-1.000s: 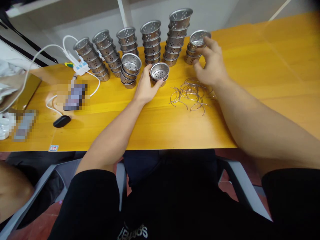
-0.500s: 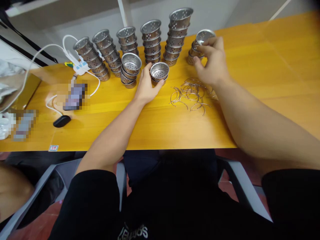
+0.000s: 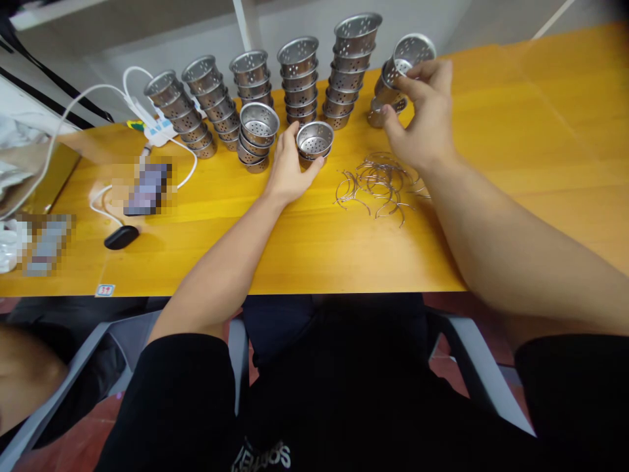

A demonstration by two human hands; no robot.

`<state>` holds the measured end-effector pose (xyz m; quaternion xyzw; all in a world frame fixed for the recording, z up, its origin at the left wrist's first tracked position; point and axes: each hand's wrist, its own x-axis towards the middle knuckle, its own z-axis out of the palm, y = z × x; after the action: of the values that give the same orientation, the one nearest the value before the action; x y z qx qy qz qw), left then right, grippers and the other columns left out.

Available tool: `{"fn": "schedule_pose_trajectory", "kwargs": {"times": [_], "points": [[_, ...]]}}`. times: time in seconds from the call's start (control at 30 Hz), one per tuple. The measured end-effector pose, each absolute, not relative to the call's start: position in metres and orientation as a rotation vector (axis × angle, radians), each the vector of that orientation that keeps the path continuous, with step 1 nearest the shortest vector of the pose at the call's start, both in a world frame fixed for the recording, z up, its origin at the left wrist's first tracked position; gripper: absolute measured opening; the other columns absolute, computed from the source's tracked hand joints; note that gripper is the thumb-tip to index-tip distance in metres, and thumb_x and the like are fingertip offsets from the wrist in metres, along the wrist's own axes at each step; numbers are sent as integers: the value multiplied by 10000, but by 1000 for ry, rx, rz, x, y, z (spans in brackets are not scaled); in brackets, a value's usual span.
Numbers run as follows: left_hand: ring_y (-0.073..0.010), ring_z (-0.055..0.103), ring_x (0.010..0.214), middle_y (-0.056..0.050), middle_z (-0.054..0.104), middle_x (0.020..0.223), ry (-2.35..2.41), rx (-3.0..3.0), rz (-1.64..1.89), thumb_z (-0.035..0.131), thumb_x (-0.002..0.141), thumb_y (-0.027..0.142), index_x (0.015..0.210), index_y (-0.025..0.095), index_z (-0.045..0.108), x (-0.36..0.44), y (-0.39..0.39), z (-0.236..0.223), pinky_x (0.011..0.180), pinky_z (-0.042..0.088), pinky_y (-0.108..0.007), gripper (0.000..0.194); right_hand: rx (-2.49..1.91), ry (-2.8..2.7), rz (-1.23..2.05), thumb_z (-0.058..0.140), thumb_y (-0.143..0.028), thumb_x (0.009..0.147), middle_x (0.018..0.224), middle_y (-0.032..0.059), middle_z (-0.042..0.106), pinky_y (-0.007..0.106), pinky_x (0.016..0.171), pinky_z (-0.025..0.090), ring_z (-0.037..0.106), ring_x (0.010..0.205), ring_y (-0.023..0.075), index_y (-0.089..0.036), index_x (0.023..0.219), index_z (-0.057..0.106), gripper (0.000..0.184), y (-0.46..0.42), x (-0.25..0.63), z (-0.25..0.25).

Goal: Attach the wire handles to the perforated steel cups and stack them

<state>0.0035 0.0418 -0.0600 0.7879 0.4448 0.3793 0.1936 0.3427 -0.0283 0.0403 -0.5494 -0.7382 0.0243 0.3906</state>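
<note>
My left hand [image 3: 289, 169] curls around a short stack of perforated steel strainer baskets [image 3: 314, 139], thumb on the near right side. At the far right, my right hand [image 3: 426, 119] pinches an upper strainer basket [image 3: 414, 51] by its side. It is raised and tilted above a lower strainer basket [image 3: 378, 117] that stands on the table; whether the two still touch is hard to see. Between my hands lies a loose pile of thin curved wires [image 3: 382, 182]. Left of my left hand stands another short stack of strainer baskets [image 3: 259, 124].
Several taller stacks of strainer baskets [image 3: 351, 62] line the back of the yellow table [image 3: 314, 249]. On the left are a white power strip [image 3: 160, 133] with cables, a phone [image 3: 147, 190], a black oval object [image 3: 121, 237] and a blurred-out item [image 3: 48, 246]. Another person's limb [image 3: 29, 380] shows lower left.
My right hand has moved up and slightly right, raising the upper strainer basket so the rim of the lower one shows. My left hand stays on its stack.
</note>
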Motion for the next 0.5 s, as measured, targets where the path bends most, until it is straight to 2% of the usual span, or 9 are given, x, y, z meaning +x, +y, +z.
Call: {"fn": "schedule_pose_trajectory", "kwargs": {"times": [0.13,0.3,0.37,0.43,0.5], "points": [[-470,391,2010,-260,490,2034,1245,2208,1055,912,1097,772,1957,272,364,4,40,-58,1727,200,-637,1136,-1519,-1882,127,674,-376,1278,1805,281,588,554,1507,472,556,1738,368,-223,1660,751,418,-25,347,37],[-466,404,2004,-263,497,2028,1269,2192,1055,911,1106,749,1940,258,391,6,33,-52,1725,212,-640,1099,-1594,-1882,110,583,-229,1276,1816,257,580,510,1372,578,662,1605,345,-267,1864,526,591,-23,354,36],[-461,401,2006,-265,499,2024,1274,2200,1046,905,1112,750,1939,255,393,6,31,-49,1724,218,-629,1091,-1630,-1853,85,583,-200,1265,1784,262,586,512,1359,584,667,1601,364,-262,1793,618,533,-19,357,34],[-463,409,2000,-267,508,2014,1275,2206,1042,914,1106,742,1931,259,400,6,28,-47,1721,220,-630,1085,-1653,-1809,96,612,-171,1249,1778,253,591,497,1351,589,688,1582,367,-266,1626,739,408,-14,359,30],[-469,421,1991,-271,518,2004,1278,2205,1042,922,1103,724,1919,258,410,6,26,-46,1718,222,-638,1070,-1670,-1765,118,662,-123,1220,1764,225,639,471,1318,606,736,1511,347,-276,1514,773,349,-9,360,27]]}}
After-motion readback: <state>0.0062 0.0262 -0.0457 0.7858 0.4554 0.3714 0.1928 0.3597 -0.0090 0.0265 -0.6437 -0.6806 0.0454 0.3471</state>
